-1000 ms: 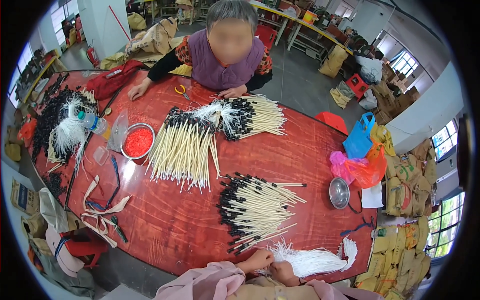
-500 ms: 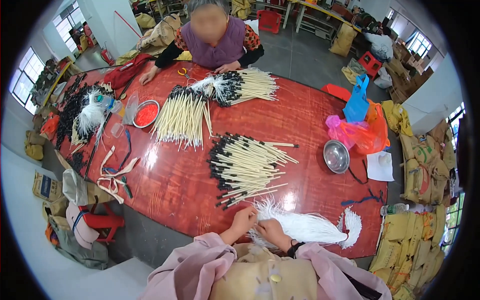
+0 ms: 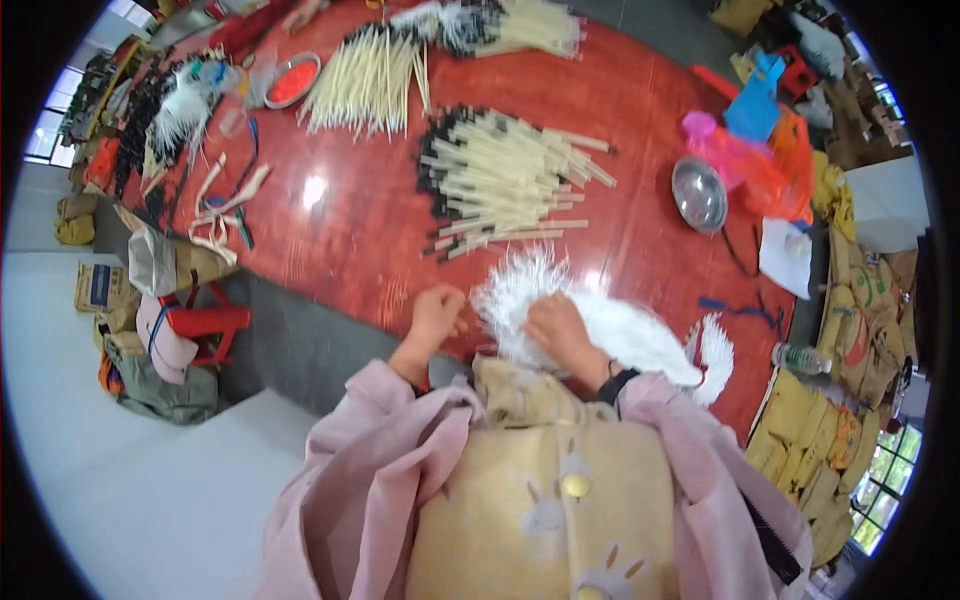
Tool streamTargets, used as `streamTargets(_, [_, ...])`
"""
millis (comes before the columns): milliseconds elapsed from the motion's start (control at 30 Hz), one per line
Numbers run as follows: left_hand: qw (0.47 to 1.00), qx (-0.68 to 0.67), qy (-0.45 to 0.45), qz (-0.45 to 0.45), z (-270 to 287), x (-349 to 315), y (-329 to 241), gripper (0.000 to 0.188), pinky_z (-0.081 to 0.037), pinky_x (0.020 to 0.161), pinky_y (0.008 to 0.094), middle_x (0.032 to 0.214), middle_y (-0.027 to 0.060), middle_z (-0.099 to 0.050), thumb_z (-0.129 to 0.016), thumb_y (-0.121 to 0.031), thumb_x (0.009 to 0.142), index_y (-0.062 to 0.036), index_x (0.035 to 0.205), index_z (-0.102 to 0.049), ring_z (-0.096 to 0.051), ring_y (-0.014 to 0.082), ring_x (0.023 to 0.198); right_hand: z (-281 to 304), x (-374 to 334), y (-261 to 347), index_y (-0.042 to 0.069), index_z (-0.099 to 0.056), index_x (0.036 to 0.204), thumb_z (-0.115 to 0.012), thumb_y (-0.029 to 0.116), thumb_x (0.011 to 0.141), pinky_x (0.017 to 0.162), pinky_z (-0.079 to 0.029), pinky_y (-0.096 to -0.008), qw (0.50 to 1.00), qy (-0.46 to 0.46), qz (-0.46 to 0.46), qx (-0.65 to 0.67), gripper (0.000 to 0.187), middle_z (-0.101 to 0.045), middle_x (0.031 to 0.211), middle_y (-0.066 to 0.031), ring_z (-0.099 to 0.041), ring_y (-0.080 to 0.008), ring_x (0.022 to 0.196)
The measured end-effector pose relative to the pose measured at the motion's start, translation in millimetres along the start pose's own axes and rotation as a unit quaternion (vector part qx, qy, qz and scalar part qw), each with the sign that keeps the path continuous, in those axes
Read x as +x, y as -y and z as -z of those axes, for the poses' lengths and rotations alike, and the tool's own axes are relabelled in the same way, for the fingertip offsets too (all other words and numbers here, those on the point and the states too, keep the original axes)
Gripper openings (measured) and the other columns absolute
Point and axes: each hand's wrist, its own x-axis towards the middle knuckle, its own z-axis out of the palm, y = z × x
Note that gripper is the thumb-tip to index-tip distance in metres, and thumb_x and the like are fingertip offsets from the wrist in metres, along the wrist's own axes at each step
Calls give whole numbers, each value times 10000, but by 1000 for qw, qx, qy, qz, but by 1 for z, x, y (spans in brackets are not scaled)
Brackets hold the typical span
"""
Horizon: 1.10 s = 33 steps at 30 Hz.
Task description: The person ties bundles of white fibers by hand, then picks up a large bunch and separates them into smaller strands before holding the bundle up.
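A long bundle of white strings (image 3: 625,335) lies along the near edge of the table, its frayed end spread toward the left. Over that end is my right hand (image 3: 560,328), fingers bent down onto the strings. My left hand (image 3: 437,316) is just left of the frayed tips, apart from my right hand. Its fingers are curled in toward the thumb; anything thin between them is too small to make out. Beyond both hands lies a loose pile of pale sticks with black ends (image 3: 500,180).
More pale sticks (image 3: 365,80) lie farther back, near a metal bowl of red pieces (image 3: 293,80). To the right are an empty metal bowl (image 3: 699,195), plastic bags (image 3: 755,100) and a clear bottle (image 3: 800,358). Cloth strips (image 3: 225,205) lie left on the red table (image 3: 340,250).
My hands were close together at the frayed strings and are now apart, the left one farther left. The view has tilted down, so the person across the table is mostly out of it.
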Motion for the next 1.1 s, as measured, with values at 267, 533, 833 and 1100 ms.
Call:
streamTargets(267, [984,158,-81,-18,-8,17,23,135,-506,506,361,773,139,-653,-642,-138,829,-7,860,-629,-651,265,561,12,-6,14,67,-650,837,-705,146,764,769,-428,-398,999,14,1,48,122,-640,909,-86,-546,-307,845])
streamTargets(533, [893,398,-112,-178,-42,5,10,169,-494,699,472,925,161,-588,-704,-114,748,-50,878,-617,-613,373,833,24,6,12,65,-640,848,-683,117,791,762,-425,-396,995,-41,-41,84,89,-640,890,-99,-565,-308,845])
streamTargets(833, [927,315,-19,-200,-40,1,-11,85,-503,678,482,779,188,-636,-592,-114,812,-39,851,-599,-630,380,783,9,30,15,50,-671,910,-696,143,777,772,-449,-406,990,-21,-56,129,164,-656,885,-123,-575,-330,855])
streamTargets(1100, [934,209,-10,-291,-50,-3,-24,69,-502,621,435,744,178,-639,-640,-71,764,-28,804,-605,-632,376,718,-9,36,-4,49,-682,831,-699,130,756,740,-466,-374,975,49,-86,198,112,-653,799,-112,-583,-297,779])
